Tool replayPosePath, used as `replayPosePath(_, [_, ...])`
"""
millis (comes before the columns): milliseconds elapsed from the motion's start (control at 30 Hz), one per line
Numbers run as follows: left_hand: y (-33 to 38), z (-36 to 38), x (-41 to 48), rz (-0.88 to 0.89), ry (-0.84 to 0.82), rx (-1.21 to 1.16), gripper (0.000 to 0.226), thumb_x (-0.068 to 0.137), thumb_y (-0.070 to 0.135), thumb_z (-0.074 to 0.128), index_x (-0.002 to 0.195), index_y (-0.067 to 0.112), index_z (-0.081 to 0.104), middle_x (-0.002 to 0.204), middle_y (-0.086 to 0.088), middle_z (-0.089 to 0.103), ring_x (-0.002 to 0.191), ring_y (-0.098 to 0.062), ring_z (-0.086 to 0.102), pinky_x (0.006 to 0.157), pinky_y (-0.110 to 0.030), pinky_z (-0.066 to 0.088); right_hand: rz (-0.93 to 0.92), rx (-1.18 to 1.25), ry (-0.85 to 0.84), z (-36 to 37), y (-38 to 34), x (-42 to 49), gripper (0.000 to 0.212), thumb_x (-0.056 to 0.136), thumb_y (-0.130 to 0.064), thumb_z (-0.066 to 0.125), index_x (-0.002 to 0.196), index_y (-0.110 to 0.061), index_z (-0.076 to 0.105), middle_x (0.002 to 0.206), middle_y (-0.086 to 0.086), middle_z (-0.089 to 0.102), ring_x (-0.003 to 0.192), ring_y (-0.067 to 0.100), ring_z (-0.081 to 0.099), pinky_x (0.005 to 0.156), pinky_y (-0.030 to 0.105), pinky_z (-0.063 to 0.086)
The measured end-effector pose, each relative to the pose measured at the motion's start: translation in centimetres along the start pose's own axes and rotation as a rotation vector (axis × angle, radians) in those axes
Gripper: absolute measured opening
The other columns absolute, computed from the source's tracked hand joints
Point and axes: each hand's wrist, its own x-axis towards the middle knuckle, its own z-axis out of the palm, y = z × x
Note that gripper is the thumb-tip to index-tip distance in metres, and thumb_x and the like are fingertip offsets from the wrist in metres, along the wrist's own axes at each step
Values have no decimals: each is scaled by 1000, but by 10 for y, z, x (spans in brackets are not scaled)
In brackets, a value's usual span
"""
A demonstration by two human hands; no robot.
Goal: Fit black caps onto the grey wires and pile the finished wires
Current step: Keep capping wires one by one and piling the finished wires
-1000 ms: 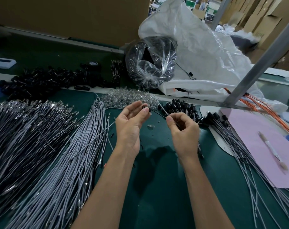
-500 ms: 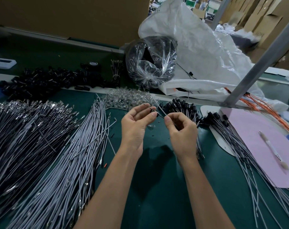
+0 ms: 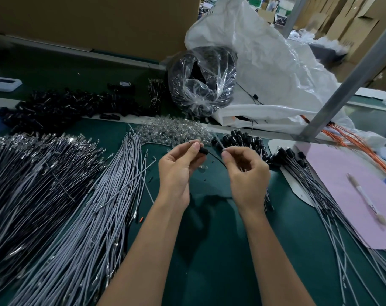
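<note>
Head view: your left hand (image 3: 176,173) pinches a small black cap (image 3: 202,150) at its fingertips. Your right hand (image 3: 247,177) pinches a thin grey wire (image 3: 218,141) near its end, just beside the cap but not in it. Both look very light — the wire likely bends easily, so grip it close to the tip. The cap seems hard and easy to drop. The capped wires (image 3: 315,191) lie piled on your right, the bare wires (image 3: 88,217) on your left. No writing is legible.

Factory assy bench: wire bundles (image 3: 62,195) in bulk, stacked cardboard boxes (image 3: 353,25) at back.
</note>
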Motion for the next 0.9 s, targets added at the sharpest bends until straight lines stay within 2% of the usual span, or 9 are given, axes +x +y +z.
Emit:
replayPosePath(167, [8,-4,1,-1,122,-179,8,85,6,70,80,12,67,69,-1,72,62,-10,68,61,-19,57,-52,62,39,-8,-5,1,16,84,-3,74,84,-19,72,87,4,67,69,20,66,66,32,55])
replayPosePath(233, [10,-6,2,7,127,-210,7,85,11,71,81,14,66,67,3,70,59,-8,66,58,-19,55,-70,113,26,-9,-9,1,20,84,-2,73,82,-21,70,87,4,65,66,19,66,63,34,55])
replayPosePath(367, [14,-9,2,-4,153,-310,5,85,14,70,84,13,66,68,2,67,58,-7,64,55,-18,54,-139,80,25,-14,-11,2,18,81,-5,77,82,-22,72,82,-3,67,65,7,55,60,23,43])
replayPosePath(467, [15,-10,4,-10,184,-369,4,85,13,71,84,11,67,65,2,66,56,-8,63,55,-18,54,-175,-32,-8,-17,-8,1,16,78,-9,80,81,-24,75,79,-9,68,67,4,55,57,18,36])
replayPosePath(567, [13,-10,4,-2,181,-370,6,87,13,71,82,11,67,64,3,66,57,-7,63,56,-18,54,-209,-116,-47,-16,-4,-1,11,77,-10,81,79,-20,76,78,-7,69,77,14,59,61,18,35])
replayPosePath(700, [10,-9,5,18,149,-334,7,87,14,70,83,12,65,65,3,65,57,-7,62,57,-19,54,-260,-211,-67,-13,-1,-2,5,77,-13,81,78,-16,77,79,-8,69,76,9,54,68,12,33])
replayPosePath(900, [7,-5,5,30,122,-272,8,87,12,70,80,13,65,65,4,67,59,-8,64,58,-20,55,-276,-253,-62,-10,2,-2,5,78,-14,81,77,-16,76,78,-9,68,78,10,56,69,13,35])
